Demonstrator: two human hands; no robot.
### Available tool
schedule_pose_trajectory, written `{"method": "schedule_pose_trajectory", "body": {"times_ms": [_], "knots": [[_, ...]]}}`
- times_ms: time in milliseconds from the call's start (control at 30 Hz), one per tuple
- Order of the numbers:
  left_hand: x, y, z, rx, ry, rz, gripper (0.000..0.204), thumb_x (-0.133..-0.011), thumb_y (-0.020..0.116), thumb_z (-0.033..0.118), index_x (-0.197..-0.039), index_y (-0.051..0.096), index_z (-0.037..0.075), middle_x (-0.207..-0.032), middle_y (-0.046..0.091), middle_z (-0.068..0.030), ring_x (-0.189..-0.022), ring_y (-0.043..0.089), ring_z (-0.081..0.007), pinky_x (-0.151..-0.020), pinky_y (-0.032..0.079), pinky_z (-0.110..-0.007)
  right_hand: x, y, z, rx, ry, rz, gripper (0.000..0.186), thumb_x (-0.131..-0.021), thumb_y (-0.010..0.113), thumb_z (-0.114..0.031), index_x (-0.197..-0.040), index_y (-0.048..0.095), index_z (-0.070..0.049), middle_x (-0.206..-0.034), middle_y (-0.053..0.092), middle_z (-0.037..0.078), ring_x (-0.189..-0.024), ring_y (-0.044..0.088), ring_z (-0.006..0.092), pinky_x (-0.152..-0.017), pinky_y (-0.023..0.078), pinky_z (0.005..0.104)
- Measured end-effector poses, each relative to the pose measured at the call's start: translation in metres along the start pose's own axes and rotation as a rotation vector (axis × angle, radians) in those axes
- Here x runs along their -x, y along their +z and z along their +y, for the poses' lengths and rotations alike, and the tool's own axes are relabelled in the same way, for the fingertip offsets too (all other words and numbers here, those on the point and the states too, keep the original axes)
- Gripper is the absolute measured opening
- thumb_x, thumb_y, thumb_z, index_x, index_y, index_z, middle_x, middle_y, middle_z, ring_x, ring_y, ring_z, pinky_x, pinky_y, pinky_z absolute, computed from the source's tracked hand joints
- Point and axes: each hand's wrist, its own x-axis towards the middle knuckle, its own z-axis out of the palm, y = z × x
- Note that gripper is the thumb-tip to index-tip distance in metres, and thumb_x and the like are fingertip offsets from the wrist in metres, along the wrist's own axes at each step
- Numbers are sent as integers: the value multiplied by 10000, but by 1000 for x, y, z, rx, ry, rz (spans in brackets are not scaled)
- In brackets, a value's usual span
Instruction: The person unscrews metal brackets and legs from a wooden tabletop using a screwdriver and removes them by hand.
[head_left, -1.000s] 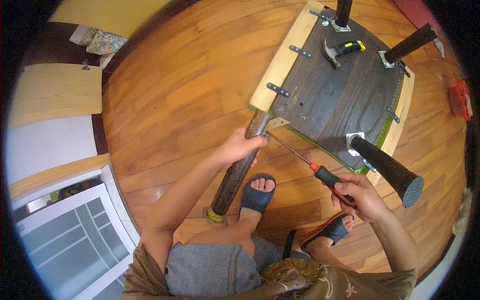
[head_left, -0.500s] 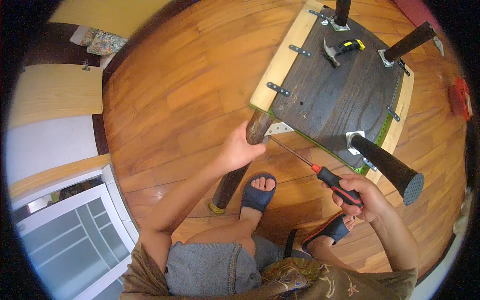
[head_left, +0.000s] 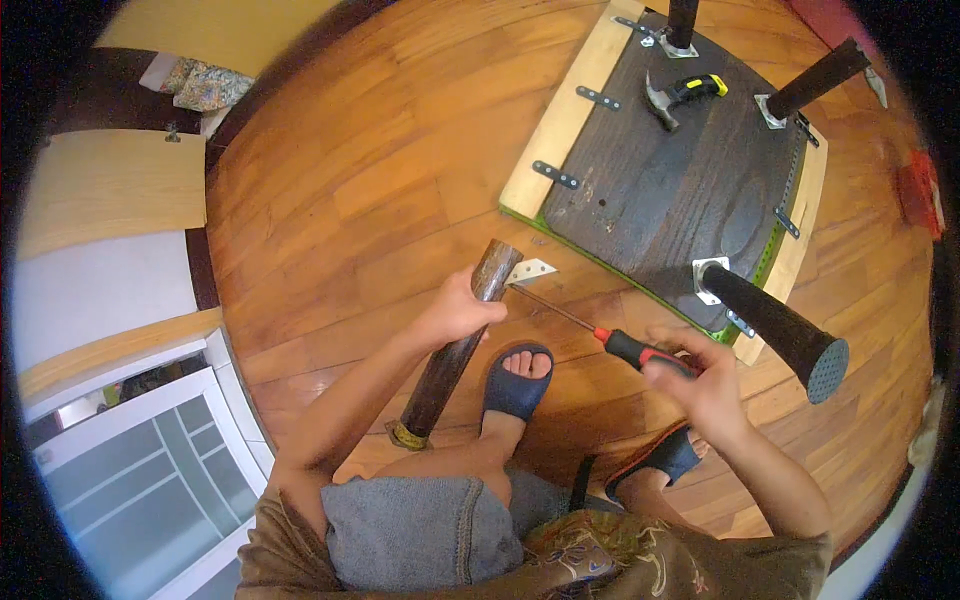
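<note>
My left hand [head_left: 465,308] is wrapped round a dark wooden table leg [head_left: 455,370], which is tilted, with a worn yellowish foot at its lower end. A white metal bracket [head_left: 533,270] with holes sticks out from the leg's upper end. In my right hand [head_left: 700,375] is a screwdriver [head_left: 628,347] with a black and red handle; its tip meets the leg just below the bracket. Beyond my hands lies an upturned tabletop [head_left: 660,200] with a dark underside and pale wooden edge strips. A second leg [head_left: 775,325] rises from its near right corner on a metal plate.
A claw hammer [head_left: 685,95] with a black and yellow handle rests on the tabletop. Two more legs stand at its far side, one being this leg [head_left: 820,80]. A red object [head_left: 920,195] lies at the right. White-framed glass doors [head_left: 150,480] are at lower left.
The held leg has moved left and toward me, away from the tabletop's corner. My right hand and the screwdriver have followed it to the left.
</note>
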Motion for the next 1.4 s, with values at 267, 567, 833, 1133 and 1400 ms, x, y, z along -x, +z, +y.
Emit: {"method": "schedule_pose_trajectory", "body": {"times_ms": [267, 567, 833, 1133, 1400], "knots": [[0, -9, -3, 28, 5, 51, 267, -689, 647, 85, -884, 485, 2, -602, 511, -53, -449, 544, -147, -412, 454, -297, -16, -10, -4, -27, 676, -197, 343, -905, 540, -368, -813, 570, -38, -578, 561, 70, -404, 468, 165, -390, 357, 286], [7, -9, -8, 67, -61, -87, 242, -697, 640, 73, -882, 496, 11, -605, 518, -51, -458, 548, -143, -412, 453, -290, -17, -11, -34, 402, -257, -38, 297, -784, 698, -200, -990, 584, -18, -734, 584, 67, -649, 542, 167, -580, 431, 289], [9, -19, -5, 109, -79, -105, 248, -706, 621, 53, -882, 447, 26, -588, 528, -65, -454, 554, -154, -412, 466, -301, -18, -3, -37, 283, 54, -72, 269, -826, 652, -200, -1006, 587, -11, -653, 543, 96, -564, 526, 199, -523, 412, 318], [9, -18, -3, 106, -126, -139, 243, -709, 613, 48, -880, 443, 18, -590, 532, -72, -457, 558, -156, -401, 461, -299, -20, -9, -45, 354, -146, 7, 470, -754, 731, -296, -1067, 521, -15, -782, 557, 131, -628, 556, 288, -507, 436, 358], [8, -8, -1, 8, -71, -66, 282, -708, 601, 43, -949, 457, 11, -595, 532, -67, -464, 557, -151, -423, 466, -296, -20, -4, -47, 649, -530, -189, 398, -747, 714, -184, -1070, 535, -37, -745, 534, 100, -635, 541, 263, -555, 431, 348]]}}
